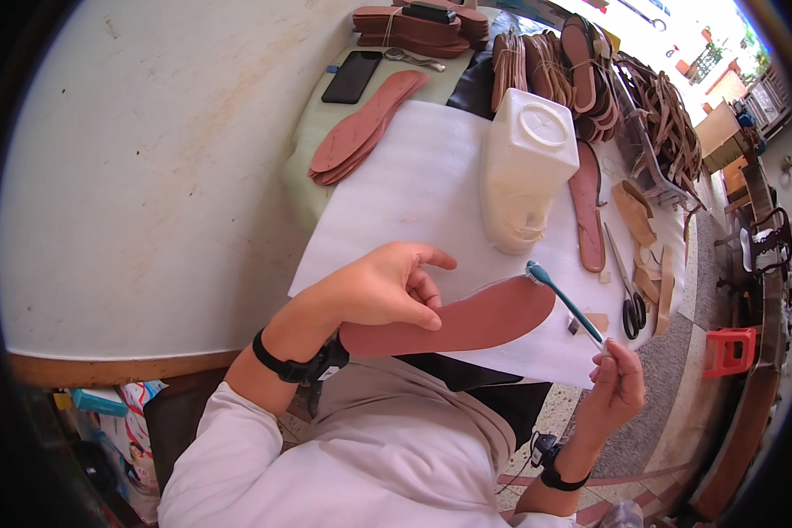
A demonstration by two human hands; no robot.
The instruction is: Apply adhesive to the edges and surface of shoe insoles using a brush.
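A reddish-brown shoe insole [466, 319] lies across the near edge of the white foam sheet [396, 202]. My left hand [383, 286] holds it down at the heel half, thumb on its face, index finger stretched out and the other fingers curled. Between the fingertips of my right hand [618, 383] is the handle of a teal toothbrush [570, 308]. Its bristles touch the insole's rounded far-right end. Along the insole's upper edge runs a thin whitish film. Just beyond stands a white plastic jug [530, 167], cream-coloured residue around its lower opening.
More insoles [365, 132] lie stacked at the back left beside a black phone [352, 77] and a watch [414, 59]. Bundled soles [550, 66] and a plastic bin of brown straps [664, 114] line the back right. Black-handled scissors [634, 312] lie right of the jug.
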